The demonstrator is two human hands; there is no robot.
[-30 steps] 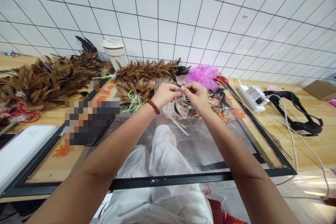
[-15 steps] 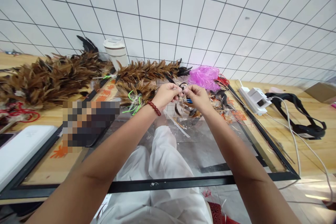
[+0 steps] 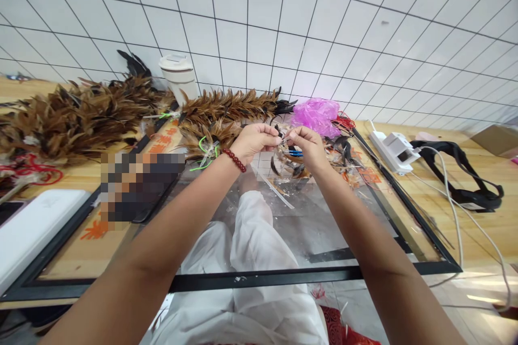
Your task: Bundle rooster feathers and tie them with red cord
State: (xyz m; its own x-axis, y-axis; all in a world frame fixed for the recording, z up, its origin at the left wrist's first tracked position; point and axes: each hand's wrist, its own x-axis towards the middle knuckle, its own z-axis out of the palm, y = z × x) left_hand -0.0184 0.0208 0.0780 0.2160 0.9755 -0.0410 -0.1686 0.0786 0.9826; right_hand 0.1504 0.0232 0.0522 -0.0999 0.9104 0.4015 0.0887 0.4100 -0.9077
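Above the glass (image 3: 283,237), the left hand (image 3: 257,143) and right hand (image 3: 311,146) each have the grip pinched closed on a dark bit (image 3: 279,131) between their fingertips (too small to name), with brown feathers (image 3: 230,107) at its 10 o'clock, a pink bag (image 3: 315,117) at 2.

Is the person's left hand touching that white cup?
Apart. The head view shows brown feathers in the gap between the white cup and the left hand.

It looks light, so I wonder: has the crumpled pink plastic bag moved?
No; against the white lidded cup, the bag sits where it did before.
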